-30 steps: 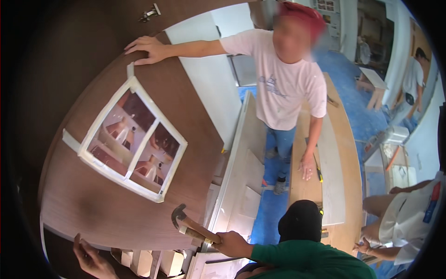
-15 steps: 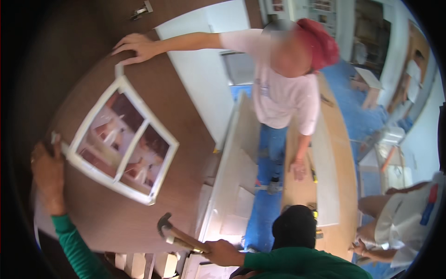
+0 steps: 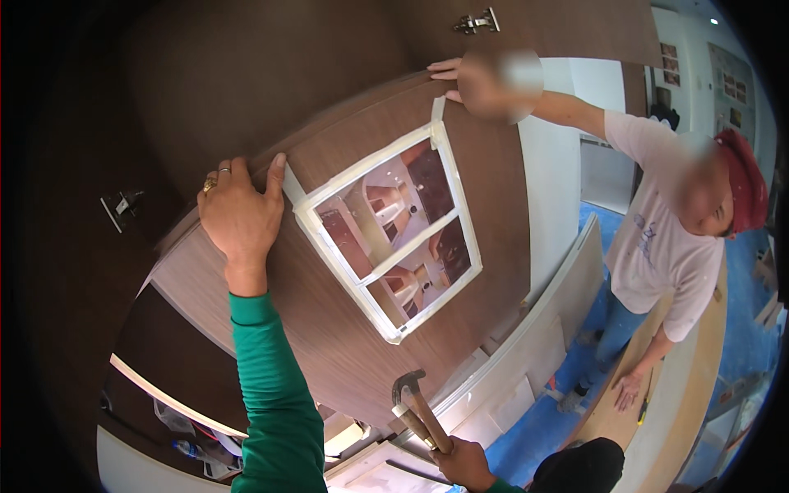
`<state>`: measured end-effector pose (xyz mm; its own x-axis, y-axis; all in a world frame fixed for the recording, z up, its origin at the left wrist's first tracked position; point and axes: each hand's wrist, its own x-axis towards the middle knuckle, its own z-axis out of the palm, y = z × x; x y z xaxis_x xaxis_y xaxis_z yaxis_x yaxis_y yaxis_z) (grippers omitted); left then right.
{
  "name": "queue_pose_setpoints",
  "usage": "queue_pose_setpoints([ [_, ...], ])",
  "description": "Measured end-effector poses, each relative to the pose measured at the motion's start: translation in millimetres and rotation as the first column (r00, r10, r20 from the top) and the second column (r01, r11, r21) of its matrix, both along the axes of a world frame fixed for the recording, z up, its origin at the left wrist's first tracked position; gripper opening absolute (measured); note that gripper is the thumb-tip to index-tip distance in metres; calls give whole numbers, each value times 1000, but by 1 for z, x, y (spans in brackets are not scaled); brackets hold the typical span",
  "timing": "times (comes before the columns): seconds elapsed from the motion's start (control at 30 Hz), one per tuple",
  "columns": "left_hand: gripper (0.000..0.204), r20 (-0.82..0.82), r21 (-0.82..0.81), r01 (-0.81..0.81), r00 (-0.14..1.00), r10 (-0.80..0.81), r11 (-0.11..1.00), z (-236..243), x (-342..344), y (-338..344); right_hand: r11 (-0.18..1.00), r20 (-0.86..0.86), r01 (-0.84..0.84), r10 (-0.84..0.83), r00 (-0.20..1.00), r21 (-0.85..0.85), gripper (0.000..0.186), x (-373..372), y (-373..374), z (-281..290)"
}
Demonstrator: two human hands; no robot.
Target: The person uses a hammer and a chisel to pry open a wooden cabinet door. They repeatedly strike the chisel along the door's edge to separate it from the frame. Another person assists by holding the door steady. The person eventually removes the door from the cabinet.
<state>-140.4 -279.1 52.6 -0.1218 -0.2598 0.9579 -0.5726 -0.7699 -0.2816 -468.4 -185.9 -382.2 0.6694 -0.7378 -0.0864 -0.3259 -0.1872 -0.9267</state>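
Observation:
A large brown wood-grain panel point(image 3: 493, 189) stands tilted in front of me. Two printed interior pictures point(image 3: 411, 234) in a white taped frame are fixed to its face. My left hand point(image 3: 240, 215), with rings on its fingers, grips the panel's upper edge beside a strip of tape, fingers over the edge and thumb apart. Low in the middle, my right hand point(image 3: 465, 463) is closed around the handle of a claw hammer point(image 3: 422, 403), its head up. A second, pale wooden handle point(image 3: 412, 423) lies alongside the hammer in that hand; its other end is hidden.
A co-worker in a pink shirt and red cap point(image 3: 670, 218) reaches one hand to the panel's upper edge. Metal hinges point(image 3: 122, 210) sit on the dark cabinet. White boards point(image 3: 526, 345) lean at right, near a wooden worktop point(image 3: 682, 403). A black-capped head point(image 3: 579, 467) is below right.
My view has swung left, so the panel and co-worker sit further right. My left hand still holds the panel's edge, the right hand the hammer. The co-worker's hand remains on the panel.

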Motion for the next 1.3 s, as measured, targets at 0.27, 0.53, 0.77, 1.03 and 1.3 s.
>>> queue_pose_setpoints([
  [0.27, 54, -18, -24, 19, 1000, -19, 1000, -3, 6, 3, 996, 44, -74, 76, 996, -56, 24, 9, 5, -6],
  [0.53, 53, -50, 0, 32, 998, -32, 999, -2, 9, 9, 990, 50, -123, 120, 992, 75, 30, 24, 10, 4],
  [0.77, 55, -75, 77, 277, 960, -271, 958, -5, 12, 36, 986, -17, -143, 145, 989, 91, 31, 37, 16, -51],
  [1.03, 62, 99, -163, 781, 621, -777, 603, -105, -53, 165, 937, 60, -112, 98, 993, 330, 25, 30, 24, -29],
  [1.3, 90, 476, -356, 924, 306, -824, 138, -66, -135, 187, 969, -2, -136, 139, 990, 207, 25, 32, 17, -44],
])
